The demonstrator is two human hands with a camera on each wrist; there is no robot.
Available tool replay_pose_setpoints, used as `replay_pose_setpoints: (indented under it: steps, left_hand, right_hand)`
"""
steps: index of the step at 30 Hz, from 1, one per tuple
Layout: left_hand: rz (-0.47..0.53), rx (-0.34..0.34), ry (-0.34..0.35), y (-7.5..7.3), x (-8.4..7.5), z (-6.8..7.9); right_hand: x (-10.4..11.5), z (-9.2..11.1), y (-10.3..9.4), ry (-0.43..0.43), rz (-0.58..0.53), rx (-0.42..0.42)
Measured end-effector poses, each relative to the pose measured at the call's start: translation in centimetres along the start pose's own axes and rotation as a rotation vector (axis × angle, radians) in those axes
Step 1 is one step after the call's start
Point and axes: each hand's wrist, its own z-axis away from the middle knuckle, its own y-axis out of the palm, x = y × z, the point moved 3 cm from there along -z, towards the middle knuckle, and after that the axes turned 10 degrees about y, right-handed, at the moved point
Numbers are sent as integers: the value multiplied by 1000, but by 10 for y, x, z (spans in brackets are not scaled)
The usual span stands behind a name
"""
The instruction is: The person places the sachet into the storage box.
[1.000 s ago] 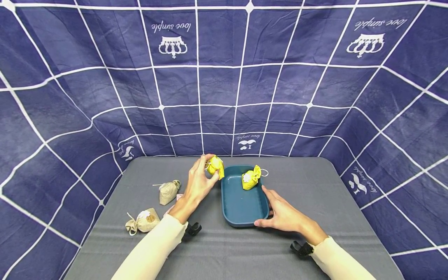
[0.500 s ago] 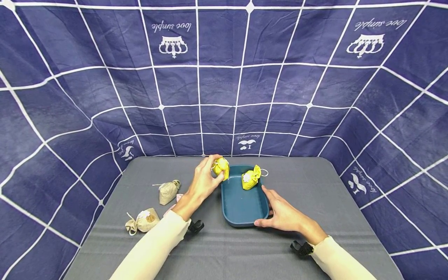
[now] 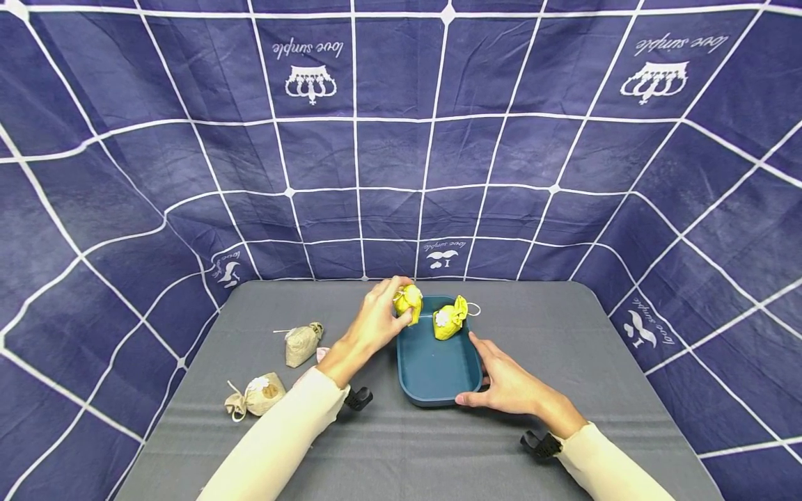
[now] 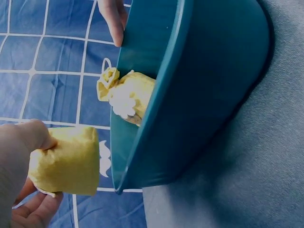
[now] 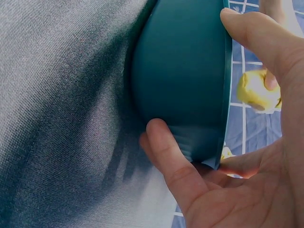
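A yellow drawstring pouch (image 3: 410, 298) is pinched between the thumb and fingers of my left hand (image 3: 372, 319), over the far left part of a dark teal plastic box (image 3: 441, 401). In the left wrist view the held pouch (image 4: 71, 164) is up beside the box's rim. A second yellow pouch (image 3: 447, 322) with a white flower leans in the far right corner of the box, its neck and cord loop over the edge. My right hand (image 3: 514, 381) grips the box's right side. The right wrist view shows its thumb on the rim and its fingers along the outer wall.
Two beige pouches, one (image 3: 303, 344) farther back and one (image 3: 266, 394) nearer, lie on the grey cloth-covered table (image 3: 388, 459) at left. Something pink (image 3: 322, 353) shows partly behind my left forearm. A blue gridded cloth (image 3: 401, 153) hangs around the back and sides.
My left hand has moved right with the yellow pouch, from beside the box's left edge to over its far left part. The right hand and box have stayed put.
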Motion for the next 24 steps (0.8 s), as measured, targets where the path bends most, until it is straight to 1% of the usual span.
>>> replay_pose_setpoints:
  steps: [6, 13, 19, 24]
  left_hand:
    - [-14, 73, 15, 6, -4, -7]
    - [-28, 122, 46, 12, -8, -14]
    - [-46, 189, 32, 18, -8, -17]
    - [-54, 216, 16, 22, -8, -20]
  right_hand:
    - [-2, 0, 0, -1, 4, -1]
    - [-2, 1, 0, -2, 9, 3]
    - [-1, 2, 0, -4, 7, 7]
    - [-1, 2, 0, -5, 1, 7]
